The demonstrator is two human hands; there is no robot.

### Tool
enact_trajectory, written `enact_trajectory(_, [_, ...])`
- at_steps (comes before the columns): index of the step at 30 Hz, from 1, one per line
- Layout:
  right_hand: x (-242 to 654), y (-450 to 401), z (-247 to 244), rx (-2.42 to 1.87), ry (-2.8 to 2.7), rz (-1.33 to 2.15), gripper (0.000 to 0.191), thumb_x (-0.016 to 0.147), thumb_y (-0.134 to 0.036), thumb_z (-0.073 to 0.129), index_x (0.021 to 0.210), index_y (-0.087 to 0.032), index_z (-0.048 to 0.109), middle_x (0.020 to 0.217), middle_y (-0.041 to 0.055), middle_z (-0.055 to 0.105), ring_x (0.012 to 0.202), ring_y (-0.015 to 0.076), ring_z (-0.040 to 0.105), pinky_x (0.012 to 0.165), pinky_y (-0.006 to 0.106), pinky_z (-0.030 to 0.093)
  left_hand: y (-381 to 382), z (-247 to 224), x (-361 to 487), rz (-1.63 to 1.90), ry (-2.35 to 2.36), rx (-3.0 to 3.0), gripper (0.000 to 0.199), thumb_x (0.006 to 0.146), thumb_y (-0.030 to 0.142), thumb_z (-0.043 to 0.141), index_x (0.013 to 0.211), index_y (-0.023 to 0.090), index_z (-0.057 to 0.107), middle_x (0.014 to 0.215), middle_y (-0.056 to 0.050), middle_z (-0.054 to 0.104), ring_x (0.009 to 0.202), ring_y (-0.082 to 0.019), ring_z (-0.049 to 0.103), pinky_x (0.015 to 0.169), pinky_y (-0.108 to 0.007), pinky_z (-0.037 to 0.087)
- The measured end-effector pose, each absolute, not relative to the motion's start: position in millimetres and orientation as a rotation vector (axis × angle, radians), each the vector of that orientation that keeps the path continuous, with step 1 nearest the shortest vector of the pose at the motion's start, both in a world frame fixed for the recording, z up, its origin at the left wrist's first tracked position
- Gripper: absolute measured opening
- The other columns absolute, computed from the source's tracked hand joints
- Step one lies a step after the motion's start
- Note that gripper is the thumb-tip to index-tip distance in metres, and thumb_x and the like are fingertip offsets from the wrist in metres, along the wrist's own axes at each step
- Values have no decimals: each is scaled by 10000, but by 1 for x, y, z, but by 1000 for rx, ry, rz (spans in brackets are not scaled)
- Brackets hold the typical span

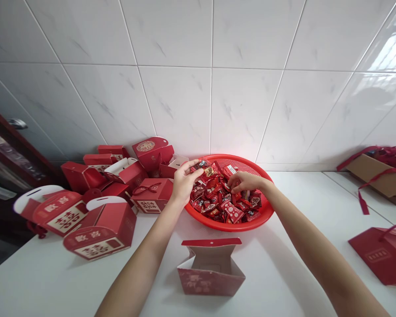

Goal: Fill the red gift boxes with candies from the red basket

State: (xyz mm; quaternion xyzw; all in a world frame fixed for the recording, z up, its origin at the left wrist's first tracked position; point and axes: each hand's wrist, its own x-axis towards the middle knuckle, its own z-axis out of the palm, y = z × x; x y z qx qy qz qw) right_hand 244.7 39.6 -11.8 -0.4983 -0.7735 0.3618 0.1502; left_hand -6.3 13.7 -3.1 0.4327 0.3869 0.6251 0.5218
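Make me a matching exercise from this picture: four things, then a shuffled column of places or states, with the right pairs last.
1. Left hand
2. Right hand
3. Middle-foreground gift box
4. Brown cardboard box

A. Standing open in front of the red plastic basket
B. At the right, with dark red ribbon trailing from it
C. Holding a candy packet near the basket's left side
D. Reaching into the wrapped candies

Pairs: 1-C; 2-D; 3-A; 4-B

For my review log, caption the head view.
Left hand holding wrapped candy, right hand among candies in a perforated red basket, open red box in front.
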Motion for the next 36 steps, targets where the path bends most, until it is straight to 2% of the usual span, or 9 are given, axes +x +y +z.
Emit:
enact_trajectory(4, [233,42,-16,-1517,-2298,874,185,675,-343,856,743,-232,724,746,23,718,676,185,639,555,268,478,14,-4,-6,1497,912,1051,485,565,232,895,1028,167,765,925,-53,787,873,-231,737,772,-329,598])
enact_trajectory(8, [228,44,-17,-1595,-2358,742,152,693,-249,825,700,-217,677,697,16,675,665,178,607,566,261,442,14,-5,-6,1501,910,1060,504,551,243,897,1030,163,762,952,-52,786,897,-222,731,798,-324,590])
enact_trajectory(11, [228,43,-15,-1599,-2349,649,62,728,-143,716,743,-200,696,749,31,698,731,191,631,632,268,460,14,-5,-7,1497,911,1061,505,545,249,899,1025,167,763,968,-46,784,922,-217,728,835,-326,586])
enact_trajectory(18, [232,39,-10,-1466,-2236,577,224,783,-125,556,842,-189,763,808,24,750,757,192,674,703,290,510,16,-6,-6,1505,898,1035,486,537,238,886,1003,174,764,919,-34,781,876,-204,725,828,-330,586])
enact_trajectory(22, [232,39,-11,-1389,-2148,544,289,819,-130,520,924,-191,782,915,39,782,844,208,699,782,324,546,17,-7,-5,1510,888,1031,487,531,239,884,997,171,761,899,-29,781,859,-199,723,829,-329,581])
enact_trajectory(27, [233,40,-11,-1319,-2216,675,295,708,-56,571,792,-220,802,923,18,810,907,221,741,823,307,583,17,-7,-5,1502,875,1042,486,540,243,885,1003,166,759,932,-46,789,909,-225,732,859,-357,585])
enact_trajectory(29, [233,40,-11,-1327,-2235,703,277,711,-54,587,781,-218,799,913,22,810,908,231,746,821,313,587,17,-7,-5,1501,877,1045,488,543,241,886,1008,166,759,950,-50,790,927,-230,732,870,-361,586])
enact_trajectory(34, [233,39,-13,-1368,-2273,751,228,775,-124,687,960,-202,797,995,56,795,948,256,737,846,353,582,17,-6,-6,1505,881,1045,479,545,237,881,1003,167,760,951,-50,790,923,-227,732,868,-358,585])
enact_trajectory(36, [232,38,-14,-1372,-2305,806,319,765,-166,764,1080,-207,781,1073,69,787,990,259,733,855,353,585,17,-7,-6,1501,884,1055,478,547,239,880,1005,169,760,950,-50,789,919,-228,730,861,-358,585])
